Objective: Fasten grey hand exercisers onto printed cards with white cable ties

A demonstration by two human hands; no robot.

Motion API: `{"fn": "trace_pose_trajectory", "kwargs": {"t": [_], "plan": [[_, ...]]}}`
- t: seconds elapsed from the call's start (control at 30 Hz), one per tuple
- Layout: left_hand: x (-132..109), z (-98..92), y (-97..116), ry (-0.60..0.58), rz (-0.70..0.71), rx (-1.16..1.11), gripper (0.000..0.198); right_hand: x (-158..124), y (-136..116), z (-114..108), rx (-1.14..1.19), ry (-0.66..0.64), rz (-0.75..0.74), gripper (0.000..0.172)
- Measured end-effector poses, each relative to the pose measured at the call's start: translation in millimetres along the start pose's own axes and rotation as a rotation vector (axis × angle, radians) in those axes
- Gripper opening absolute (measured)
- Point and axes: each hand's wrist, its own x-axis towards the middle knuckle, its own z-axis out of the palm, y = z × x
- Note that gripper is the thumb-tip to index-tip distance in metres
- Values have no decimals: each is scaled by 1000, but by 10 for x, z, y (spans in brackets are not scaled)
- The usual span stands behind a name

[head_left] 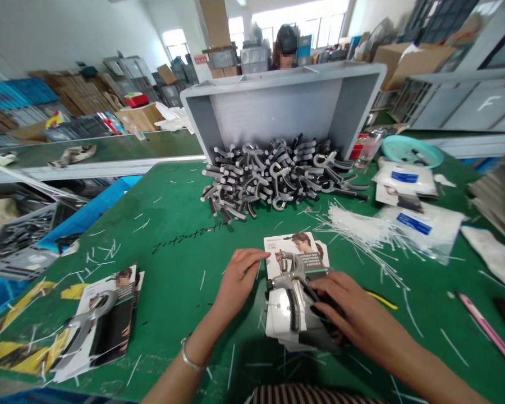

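On the green table (172, 269) in front of me, white plastic offcuts lie scattered across the surface. My left hand (238, 278) rests on the edge of a printed card (297, 249) with its fingers together, though I cannot tell whether it is gripping. My right hand (353, 306) curls over a grey adjustable hand gripper (288, 280), which lies on the card near the table's front edge, between my two separated hands. To my left, a second carded gripper (96, 320) sits on yellow-and-black hazard tape (21, 348). Farther up the table, a heap of grey gripper parts (273, 177) spills against a tilted grey plastic crate (278, 106). To the right lie a spray of white cable ties (362, 235), white bags with blue labels (416, 227), a teal dish (412, 151) and a pink pen (490, 331). Beyond the crate, a co-worker (285, 47) is among cardboard boxes (412, 62), with bright windows (303, 22) behind.
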Motion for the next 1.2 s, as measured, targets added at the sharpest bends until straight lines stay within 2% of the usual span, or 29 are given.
{"fn": "trace_pose_trajectory", "kwargs": {"t": [0.07, 0.17, 0.27, 0.43, 0.5, 0.63, 0.73, 0.97, 1.2], "plan": [[177, 50, 54, -69, 48, 20, 30, 59, -8, 71, 83, -32, -27, 15], [399, 161, 146, -221, 135, 65, 28, 185, -7, 162, 133, -6, -16, 16], [459, 225, 217, -274, 129, 34, 22, 224, -4, 154, 159, 2, -27, 14], [291, 301, 214, -172, -49, -183, 16, 193, 6, 108, 201, -16, -66, 16], [230, 356, 179, -127, -74, -186, 17, 253, 27, 149, 238, 40, -54, 14], [185, 448, 127, -80, -33, -112, 9, 452, 86, 235, 350, 213, 20, 9], [181, 472, 131, -40, -44, -99, 7, 505, 113, 240, 395, 275, 72, 12], [184, 494, 171, -22, -67, -92, 7, 383, 148, 243, 365, 199, 83, 17], [180, 494, 186, -23, -39, -86, 8, 427, 165, 227, 372, 164, 75, 15]]}}
